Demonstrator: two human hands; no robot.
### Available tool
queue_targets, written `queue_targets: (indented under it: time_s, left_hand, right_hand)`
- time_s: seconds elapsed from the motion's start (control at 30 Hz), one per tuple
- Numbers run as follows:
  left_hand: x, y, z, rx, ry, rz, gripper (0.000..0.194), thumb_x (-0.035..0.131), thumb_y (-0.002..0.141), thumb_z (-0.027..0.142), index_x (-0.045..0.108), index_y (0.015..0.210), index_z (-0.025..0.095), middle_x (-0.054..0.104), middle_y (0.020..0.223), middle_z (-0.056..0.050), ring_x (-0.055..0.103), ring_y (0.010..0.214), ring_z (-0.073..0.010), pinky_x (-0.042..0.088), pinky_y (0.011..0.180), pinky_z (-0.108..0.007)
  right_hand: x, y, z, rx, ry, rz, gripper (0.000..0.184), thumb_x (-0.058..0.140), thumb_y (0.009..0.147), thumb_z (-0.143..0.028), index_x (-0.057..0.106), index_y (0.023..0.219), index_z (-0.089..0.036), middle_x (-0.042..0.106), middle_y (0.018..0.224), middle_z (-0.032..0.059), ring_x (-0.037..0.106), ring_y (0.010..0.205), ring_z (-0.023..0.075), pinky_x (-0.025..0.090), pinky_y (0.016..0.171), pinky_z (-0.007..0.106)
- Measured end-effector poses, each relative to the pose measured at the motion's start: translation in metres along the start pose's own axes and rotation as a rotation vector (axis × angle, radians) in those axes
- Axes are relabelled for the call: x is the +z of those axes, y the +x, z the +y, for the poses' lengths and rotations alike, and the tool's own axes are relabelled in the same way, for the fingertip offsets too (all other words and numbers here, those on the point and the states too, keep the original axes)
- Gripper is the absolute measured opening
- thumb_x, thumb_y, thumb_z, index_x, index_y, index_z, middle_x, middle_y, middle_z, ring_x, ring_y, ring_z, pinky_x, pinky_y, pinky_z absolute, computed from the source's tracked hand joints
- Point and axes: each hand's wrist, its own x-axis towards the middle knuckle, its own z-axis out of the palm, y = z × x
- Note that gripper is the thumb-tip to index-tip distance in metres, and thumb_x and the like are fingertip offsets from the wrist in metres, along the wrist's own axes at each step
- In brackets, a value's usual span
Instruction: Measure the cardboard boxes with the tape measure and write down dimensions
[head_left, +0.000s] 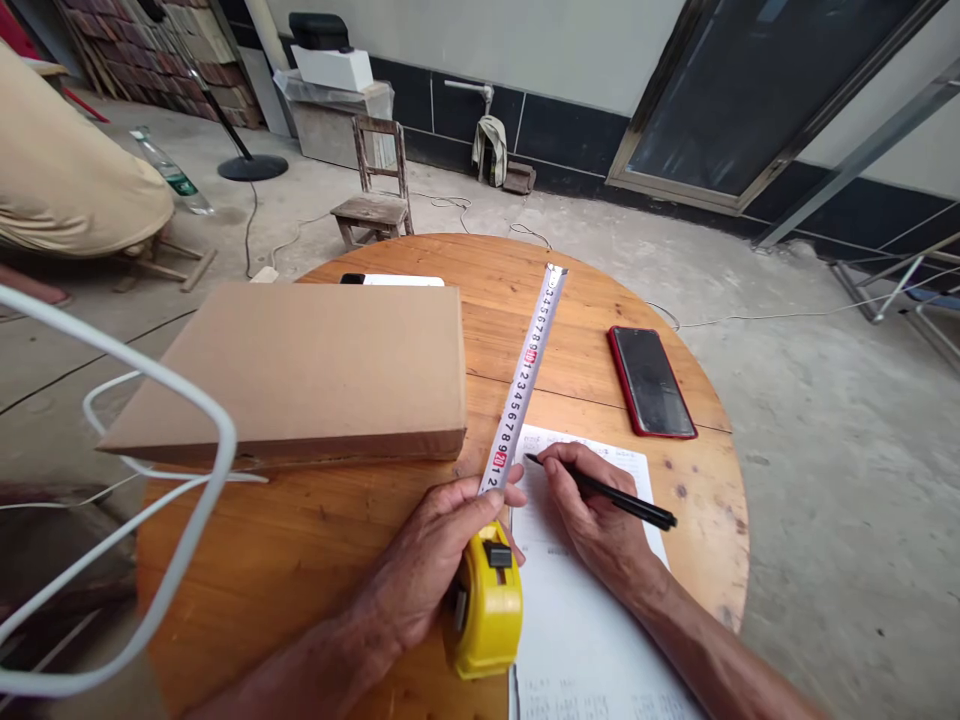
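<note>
My left hand (442, 535) is closed around a yellow tape measure (495, 610), the thumb pressing on the base of the blade. The silver blade (523, 375) stretches out forward over the wooden table (390, 530), with red-marked 10 and 20 facing up. A black pen (619, 495) sits between the fingers of my right hand (592, 510), its tip on a sheet of white paper (559, 620) with handwritten rows. Left of the blade lies a brown cardboard box (330, 365), apart from both hands.
A phone in a red case (651, 380) rests at the table's right. Behind the box, a white object (401, 281) partly shows. White bent tubing (214, 450) crosses the near left. Beyond the table stand a small wooden chair (373, 205) and a plastic bottle (176, 178) on the floor.
</note>
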Motion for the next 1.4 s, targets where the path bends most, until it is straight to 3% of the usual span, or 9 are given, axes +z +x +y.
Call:
queue_targets:
  time_s: [0.2, 0.37, 0.57, 0.73, 1.0, 1.17, 1.4]
  left_hand:
    - [0.0001, 0.0000, 0.0023, -0.013, 0.004, 0.003, 0.025, 0.054, 0.085, 0.035, 0.063, 0.096, 0.014, 0.068, 0.065, -0.005, 0.063, 0.065, -0.0159, 0.041, 0.054, -0.021]
    - [-0.0004, -0.0004, 0.0018, -0.015, -0.002, 0.000, 0.025, 0.056, 0.084, 0.036, 0.064, 0.094, 0.014, 0.069, 0.071, -0.008, 0.064, 0.076, -0.0191, 0.042, 0.055, -0.022]
    - [-0.0005, -0.0003, 0.0005, -0.022, 0.008, 0.006, 0.025, 0.055, 0.084, 0.036, 0.064, 0.094, 0.015, 0.068, 0.071, -0.006, 0.063, 0.065, -0.0167, 0.041, 0.053, -0.022]
    - [-0.0013, 0.0006, 0.0000, -0.019, 0.003, 0.004, 0.026, 0.054, 0.084, 0.036, 0.064, 0.095, 0.014, 0.068, 0.072, -0.006, 0.064, 0.072, -0.0181, 0.042, 0.054, -0.022]
    - [-0.0021, 0.0005, 0.0004, -0.032, 0.001, 0.003, 0.026, 0.054, 0.085, 0.035, 0.063, 0.096, 0.013, 0.069, 0.074, -0.007, 0.056, 0.056, -0.0115, 0.041, 0.052, -0.021]
    - [-0.0024, 0.0002, 0.0012, -0.031, 0.005, 0.010, 0.026, 0.055, 0.084, 0.035, 0.064, 0.095, 0.014, 0.069, 0.076, -0.007, 0.059, 0.061, -0.0137, 0.042, 0.052, -0.021]
    - [-0.0024, 0.0005, 0.0002, -0.028, -0.011, -0.007, 0.027, 0.056, 0.083, 0.036, 0.064, 0.096, 0.014, 0.068, 0.074, -0.007, 0.056, 0.057, -0.0125, 0.041, 0.053, -0.022]
  right_hand:
    - [-0.0006, 0.0008, -0.0006, -0.006, -0.006, -0.018, 0.012, 0.050, 0.088, -0.021, 0.061, 0.084, -0.019, 0.062, 0.073, -0.0008, 0.054, 0.060, 0.0107, 0.044, 0.059, 0.023]
    - [0.0001, 0.0024, -0.0019, -0.007, -0.013, -0.022, 0.013, 0.049, 0.089, -0.021, 0.061, 0.084, -0.019, 0.063, 0.073, -0.0001, 0.055, 0.061, 0.0116, 0.046, 0.061, 0.024]
    - [0.0002, 0.0033, -0.0048, 0.000, -0.042, -0.019, 0.015, 0.048, 0.089, -0.023, 0.061, 0.083, -0.019, 0.064, 0.073, 0.0020, 0.056, 0.061, 0.0133, 0.048, 0.062, 0.027]
    - [0.0005, 0.0034, -0.0041, -0.007, -0.061, -0.025, 0.015, 0.048, 0.088, -0.022, 0.061, 0.084, -0.019, 0.064, 0.072, 0.0013, 0.055, 0.059, 0.0126, 0.047, 0.059, 0.026]
    - [0.0008, 0.0032, -0.0027, -0.021, -0.061, -0.059, 0.013, 0.048, 0.089, -0.021, 0.061, 0.084, -0.019, 0.064, 0.074, 0.0001, 0.055, 0.059, 0.0109, 0.044, 0.057, 0.023]
    - [0.0008, 0.0033, -0.0024, -0.017, -0.054, -0.070, 0.015, 0.048, 0.089, -0.021, 0.060, 0.081, -0.019, 0.064, 0.073, 0.0009, 0.056, 0.061, 0.0122, 0.044, 0.058, 0.024]
    - [-0.0008, 0.0039, -0.0057, 0.004, -0.054, 0.007, 0.015, 0.049, 0.087, -0.023, 0.061, 0.080, -0.019, 0.061, 0.065, -0.0004, 0.054, 0.056, 0.0124, 0.043, 0.054, 0.024]
